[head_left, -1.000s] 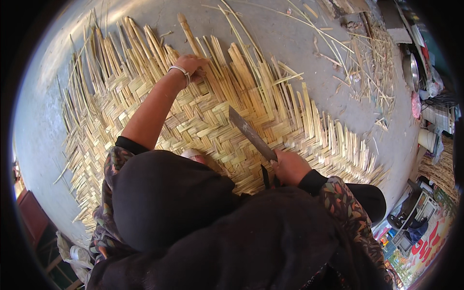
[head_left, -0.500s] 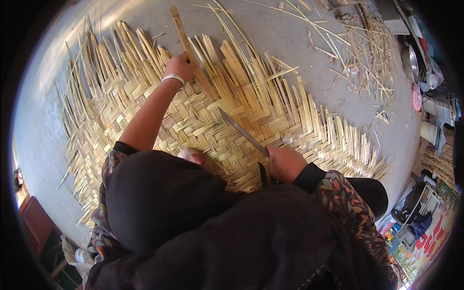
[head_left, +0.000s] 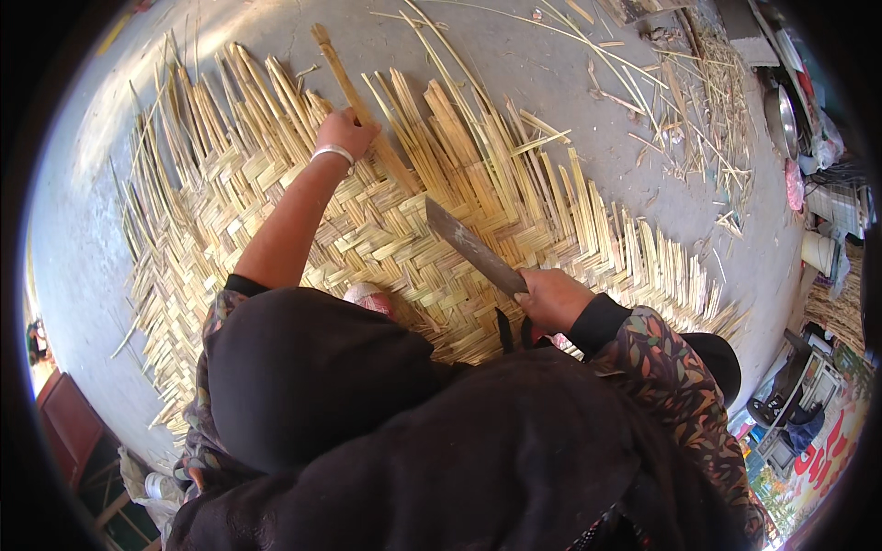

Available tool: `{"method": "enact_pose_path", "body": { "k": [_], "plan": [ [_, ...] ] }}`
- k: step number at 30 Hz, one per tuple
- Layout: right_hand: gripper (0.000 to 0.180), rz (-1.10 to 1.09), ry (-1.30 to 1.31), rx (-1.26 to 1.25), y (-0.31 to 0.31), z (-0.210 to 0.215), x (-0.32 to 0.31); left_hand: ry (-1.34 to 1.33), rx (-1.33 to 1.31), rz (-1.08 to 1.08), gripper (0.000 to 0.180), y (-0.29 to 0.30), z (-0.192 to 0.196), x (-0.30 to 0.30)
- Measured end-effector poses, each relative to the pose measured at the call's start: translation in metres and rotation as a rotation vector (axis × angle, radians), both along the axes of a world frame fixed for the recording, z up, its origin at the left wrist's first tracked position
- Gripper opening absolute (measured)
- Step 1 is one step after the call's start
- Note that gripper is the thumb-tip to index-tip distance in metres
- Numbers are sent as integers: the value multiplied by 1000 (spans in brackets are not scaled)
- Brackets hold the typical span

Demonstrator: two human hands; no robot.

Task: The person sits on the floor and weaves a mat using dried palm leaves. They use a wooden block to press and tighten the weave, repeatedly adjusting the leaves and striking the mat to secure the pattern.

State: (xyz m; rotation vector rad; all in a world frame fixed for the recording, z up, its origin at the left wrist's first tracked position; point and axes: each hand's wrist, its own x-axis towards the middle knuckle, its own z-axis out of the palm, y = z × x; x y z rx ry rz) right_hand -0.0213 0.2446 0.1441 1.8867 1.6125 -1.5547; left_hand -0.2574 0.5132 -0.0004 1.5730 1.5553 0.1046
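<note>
A woven mat of pale flattened reed strips [head_left: 377,241] spreads over the floor beneath me, its loose strip ends fanning out at the far side. My left hand [head_left: 346,135], with a bracelet at the wrist, is closed around a long brown flat strip [head_left: 342,73] near the mat's far edge. The strip's near end lies on the weave. My right hand [head_left: 555,300] grips a broad-bladed knife [head_left: 470,248], its handle hidden in the fingers. The blade slants far left above the mat, with its flat face showing.
Loose straws and scraps [head_left: 703,119] litter the grey floor [head_left: 570,83] at the far right. A metal bowl [head_left: 783,119] and other household items line the right edge. A dark red panel [head_left: 69,427] stands at the lower left. My foot [head_left: 369,298] rests on the mat.
The knife has turned in my right hand, so its broad face now shows instead of its narrow edge. My left hand and the strip have shifted only slightly.
</note>
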Motion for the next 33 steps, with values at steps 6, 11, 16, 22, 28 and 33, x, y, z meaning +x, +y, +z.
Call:
{"method": "enact_pose_path", "body": {
  "k": [6, 11, 16, 22, 28, 33],
  "plan": [
    [21, 24, 16, -32, 2, -3, -2, 38, 69, 92, 37, -21, 13, -20],
    [22, 37, -43, -86, 4, 3, -6, 161, 221, -70, 40, -14, -2, -11],
    [24, 50, -110, -31, -6, 13, -11, 301, 260, -173, 43, -11, -17, -6],
    [26, -2, -234, 5, -20, 31, 3, 179, 523, -2, 56, -34, -7, 3],
    [27, -60, -268, -110, -32, 31, 10, -5, 100, -23, 56, -38, -2, 40],
    [28, -74, -240, -93, -39, 21, 9, -384, -365, 205, 43, -34, -14, 51]
  ]
}}
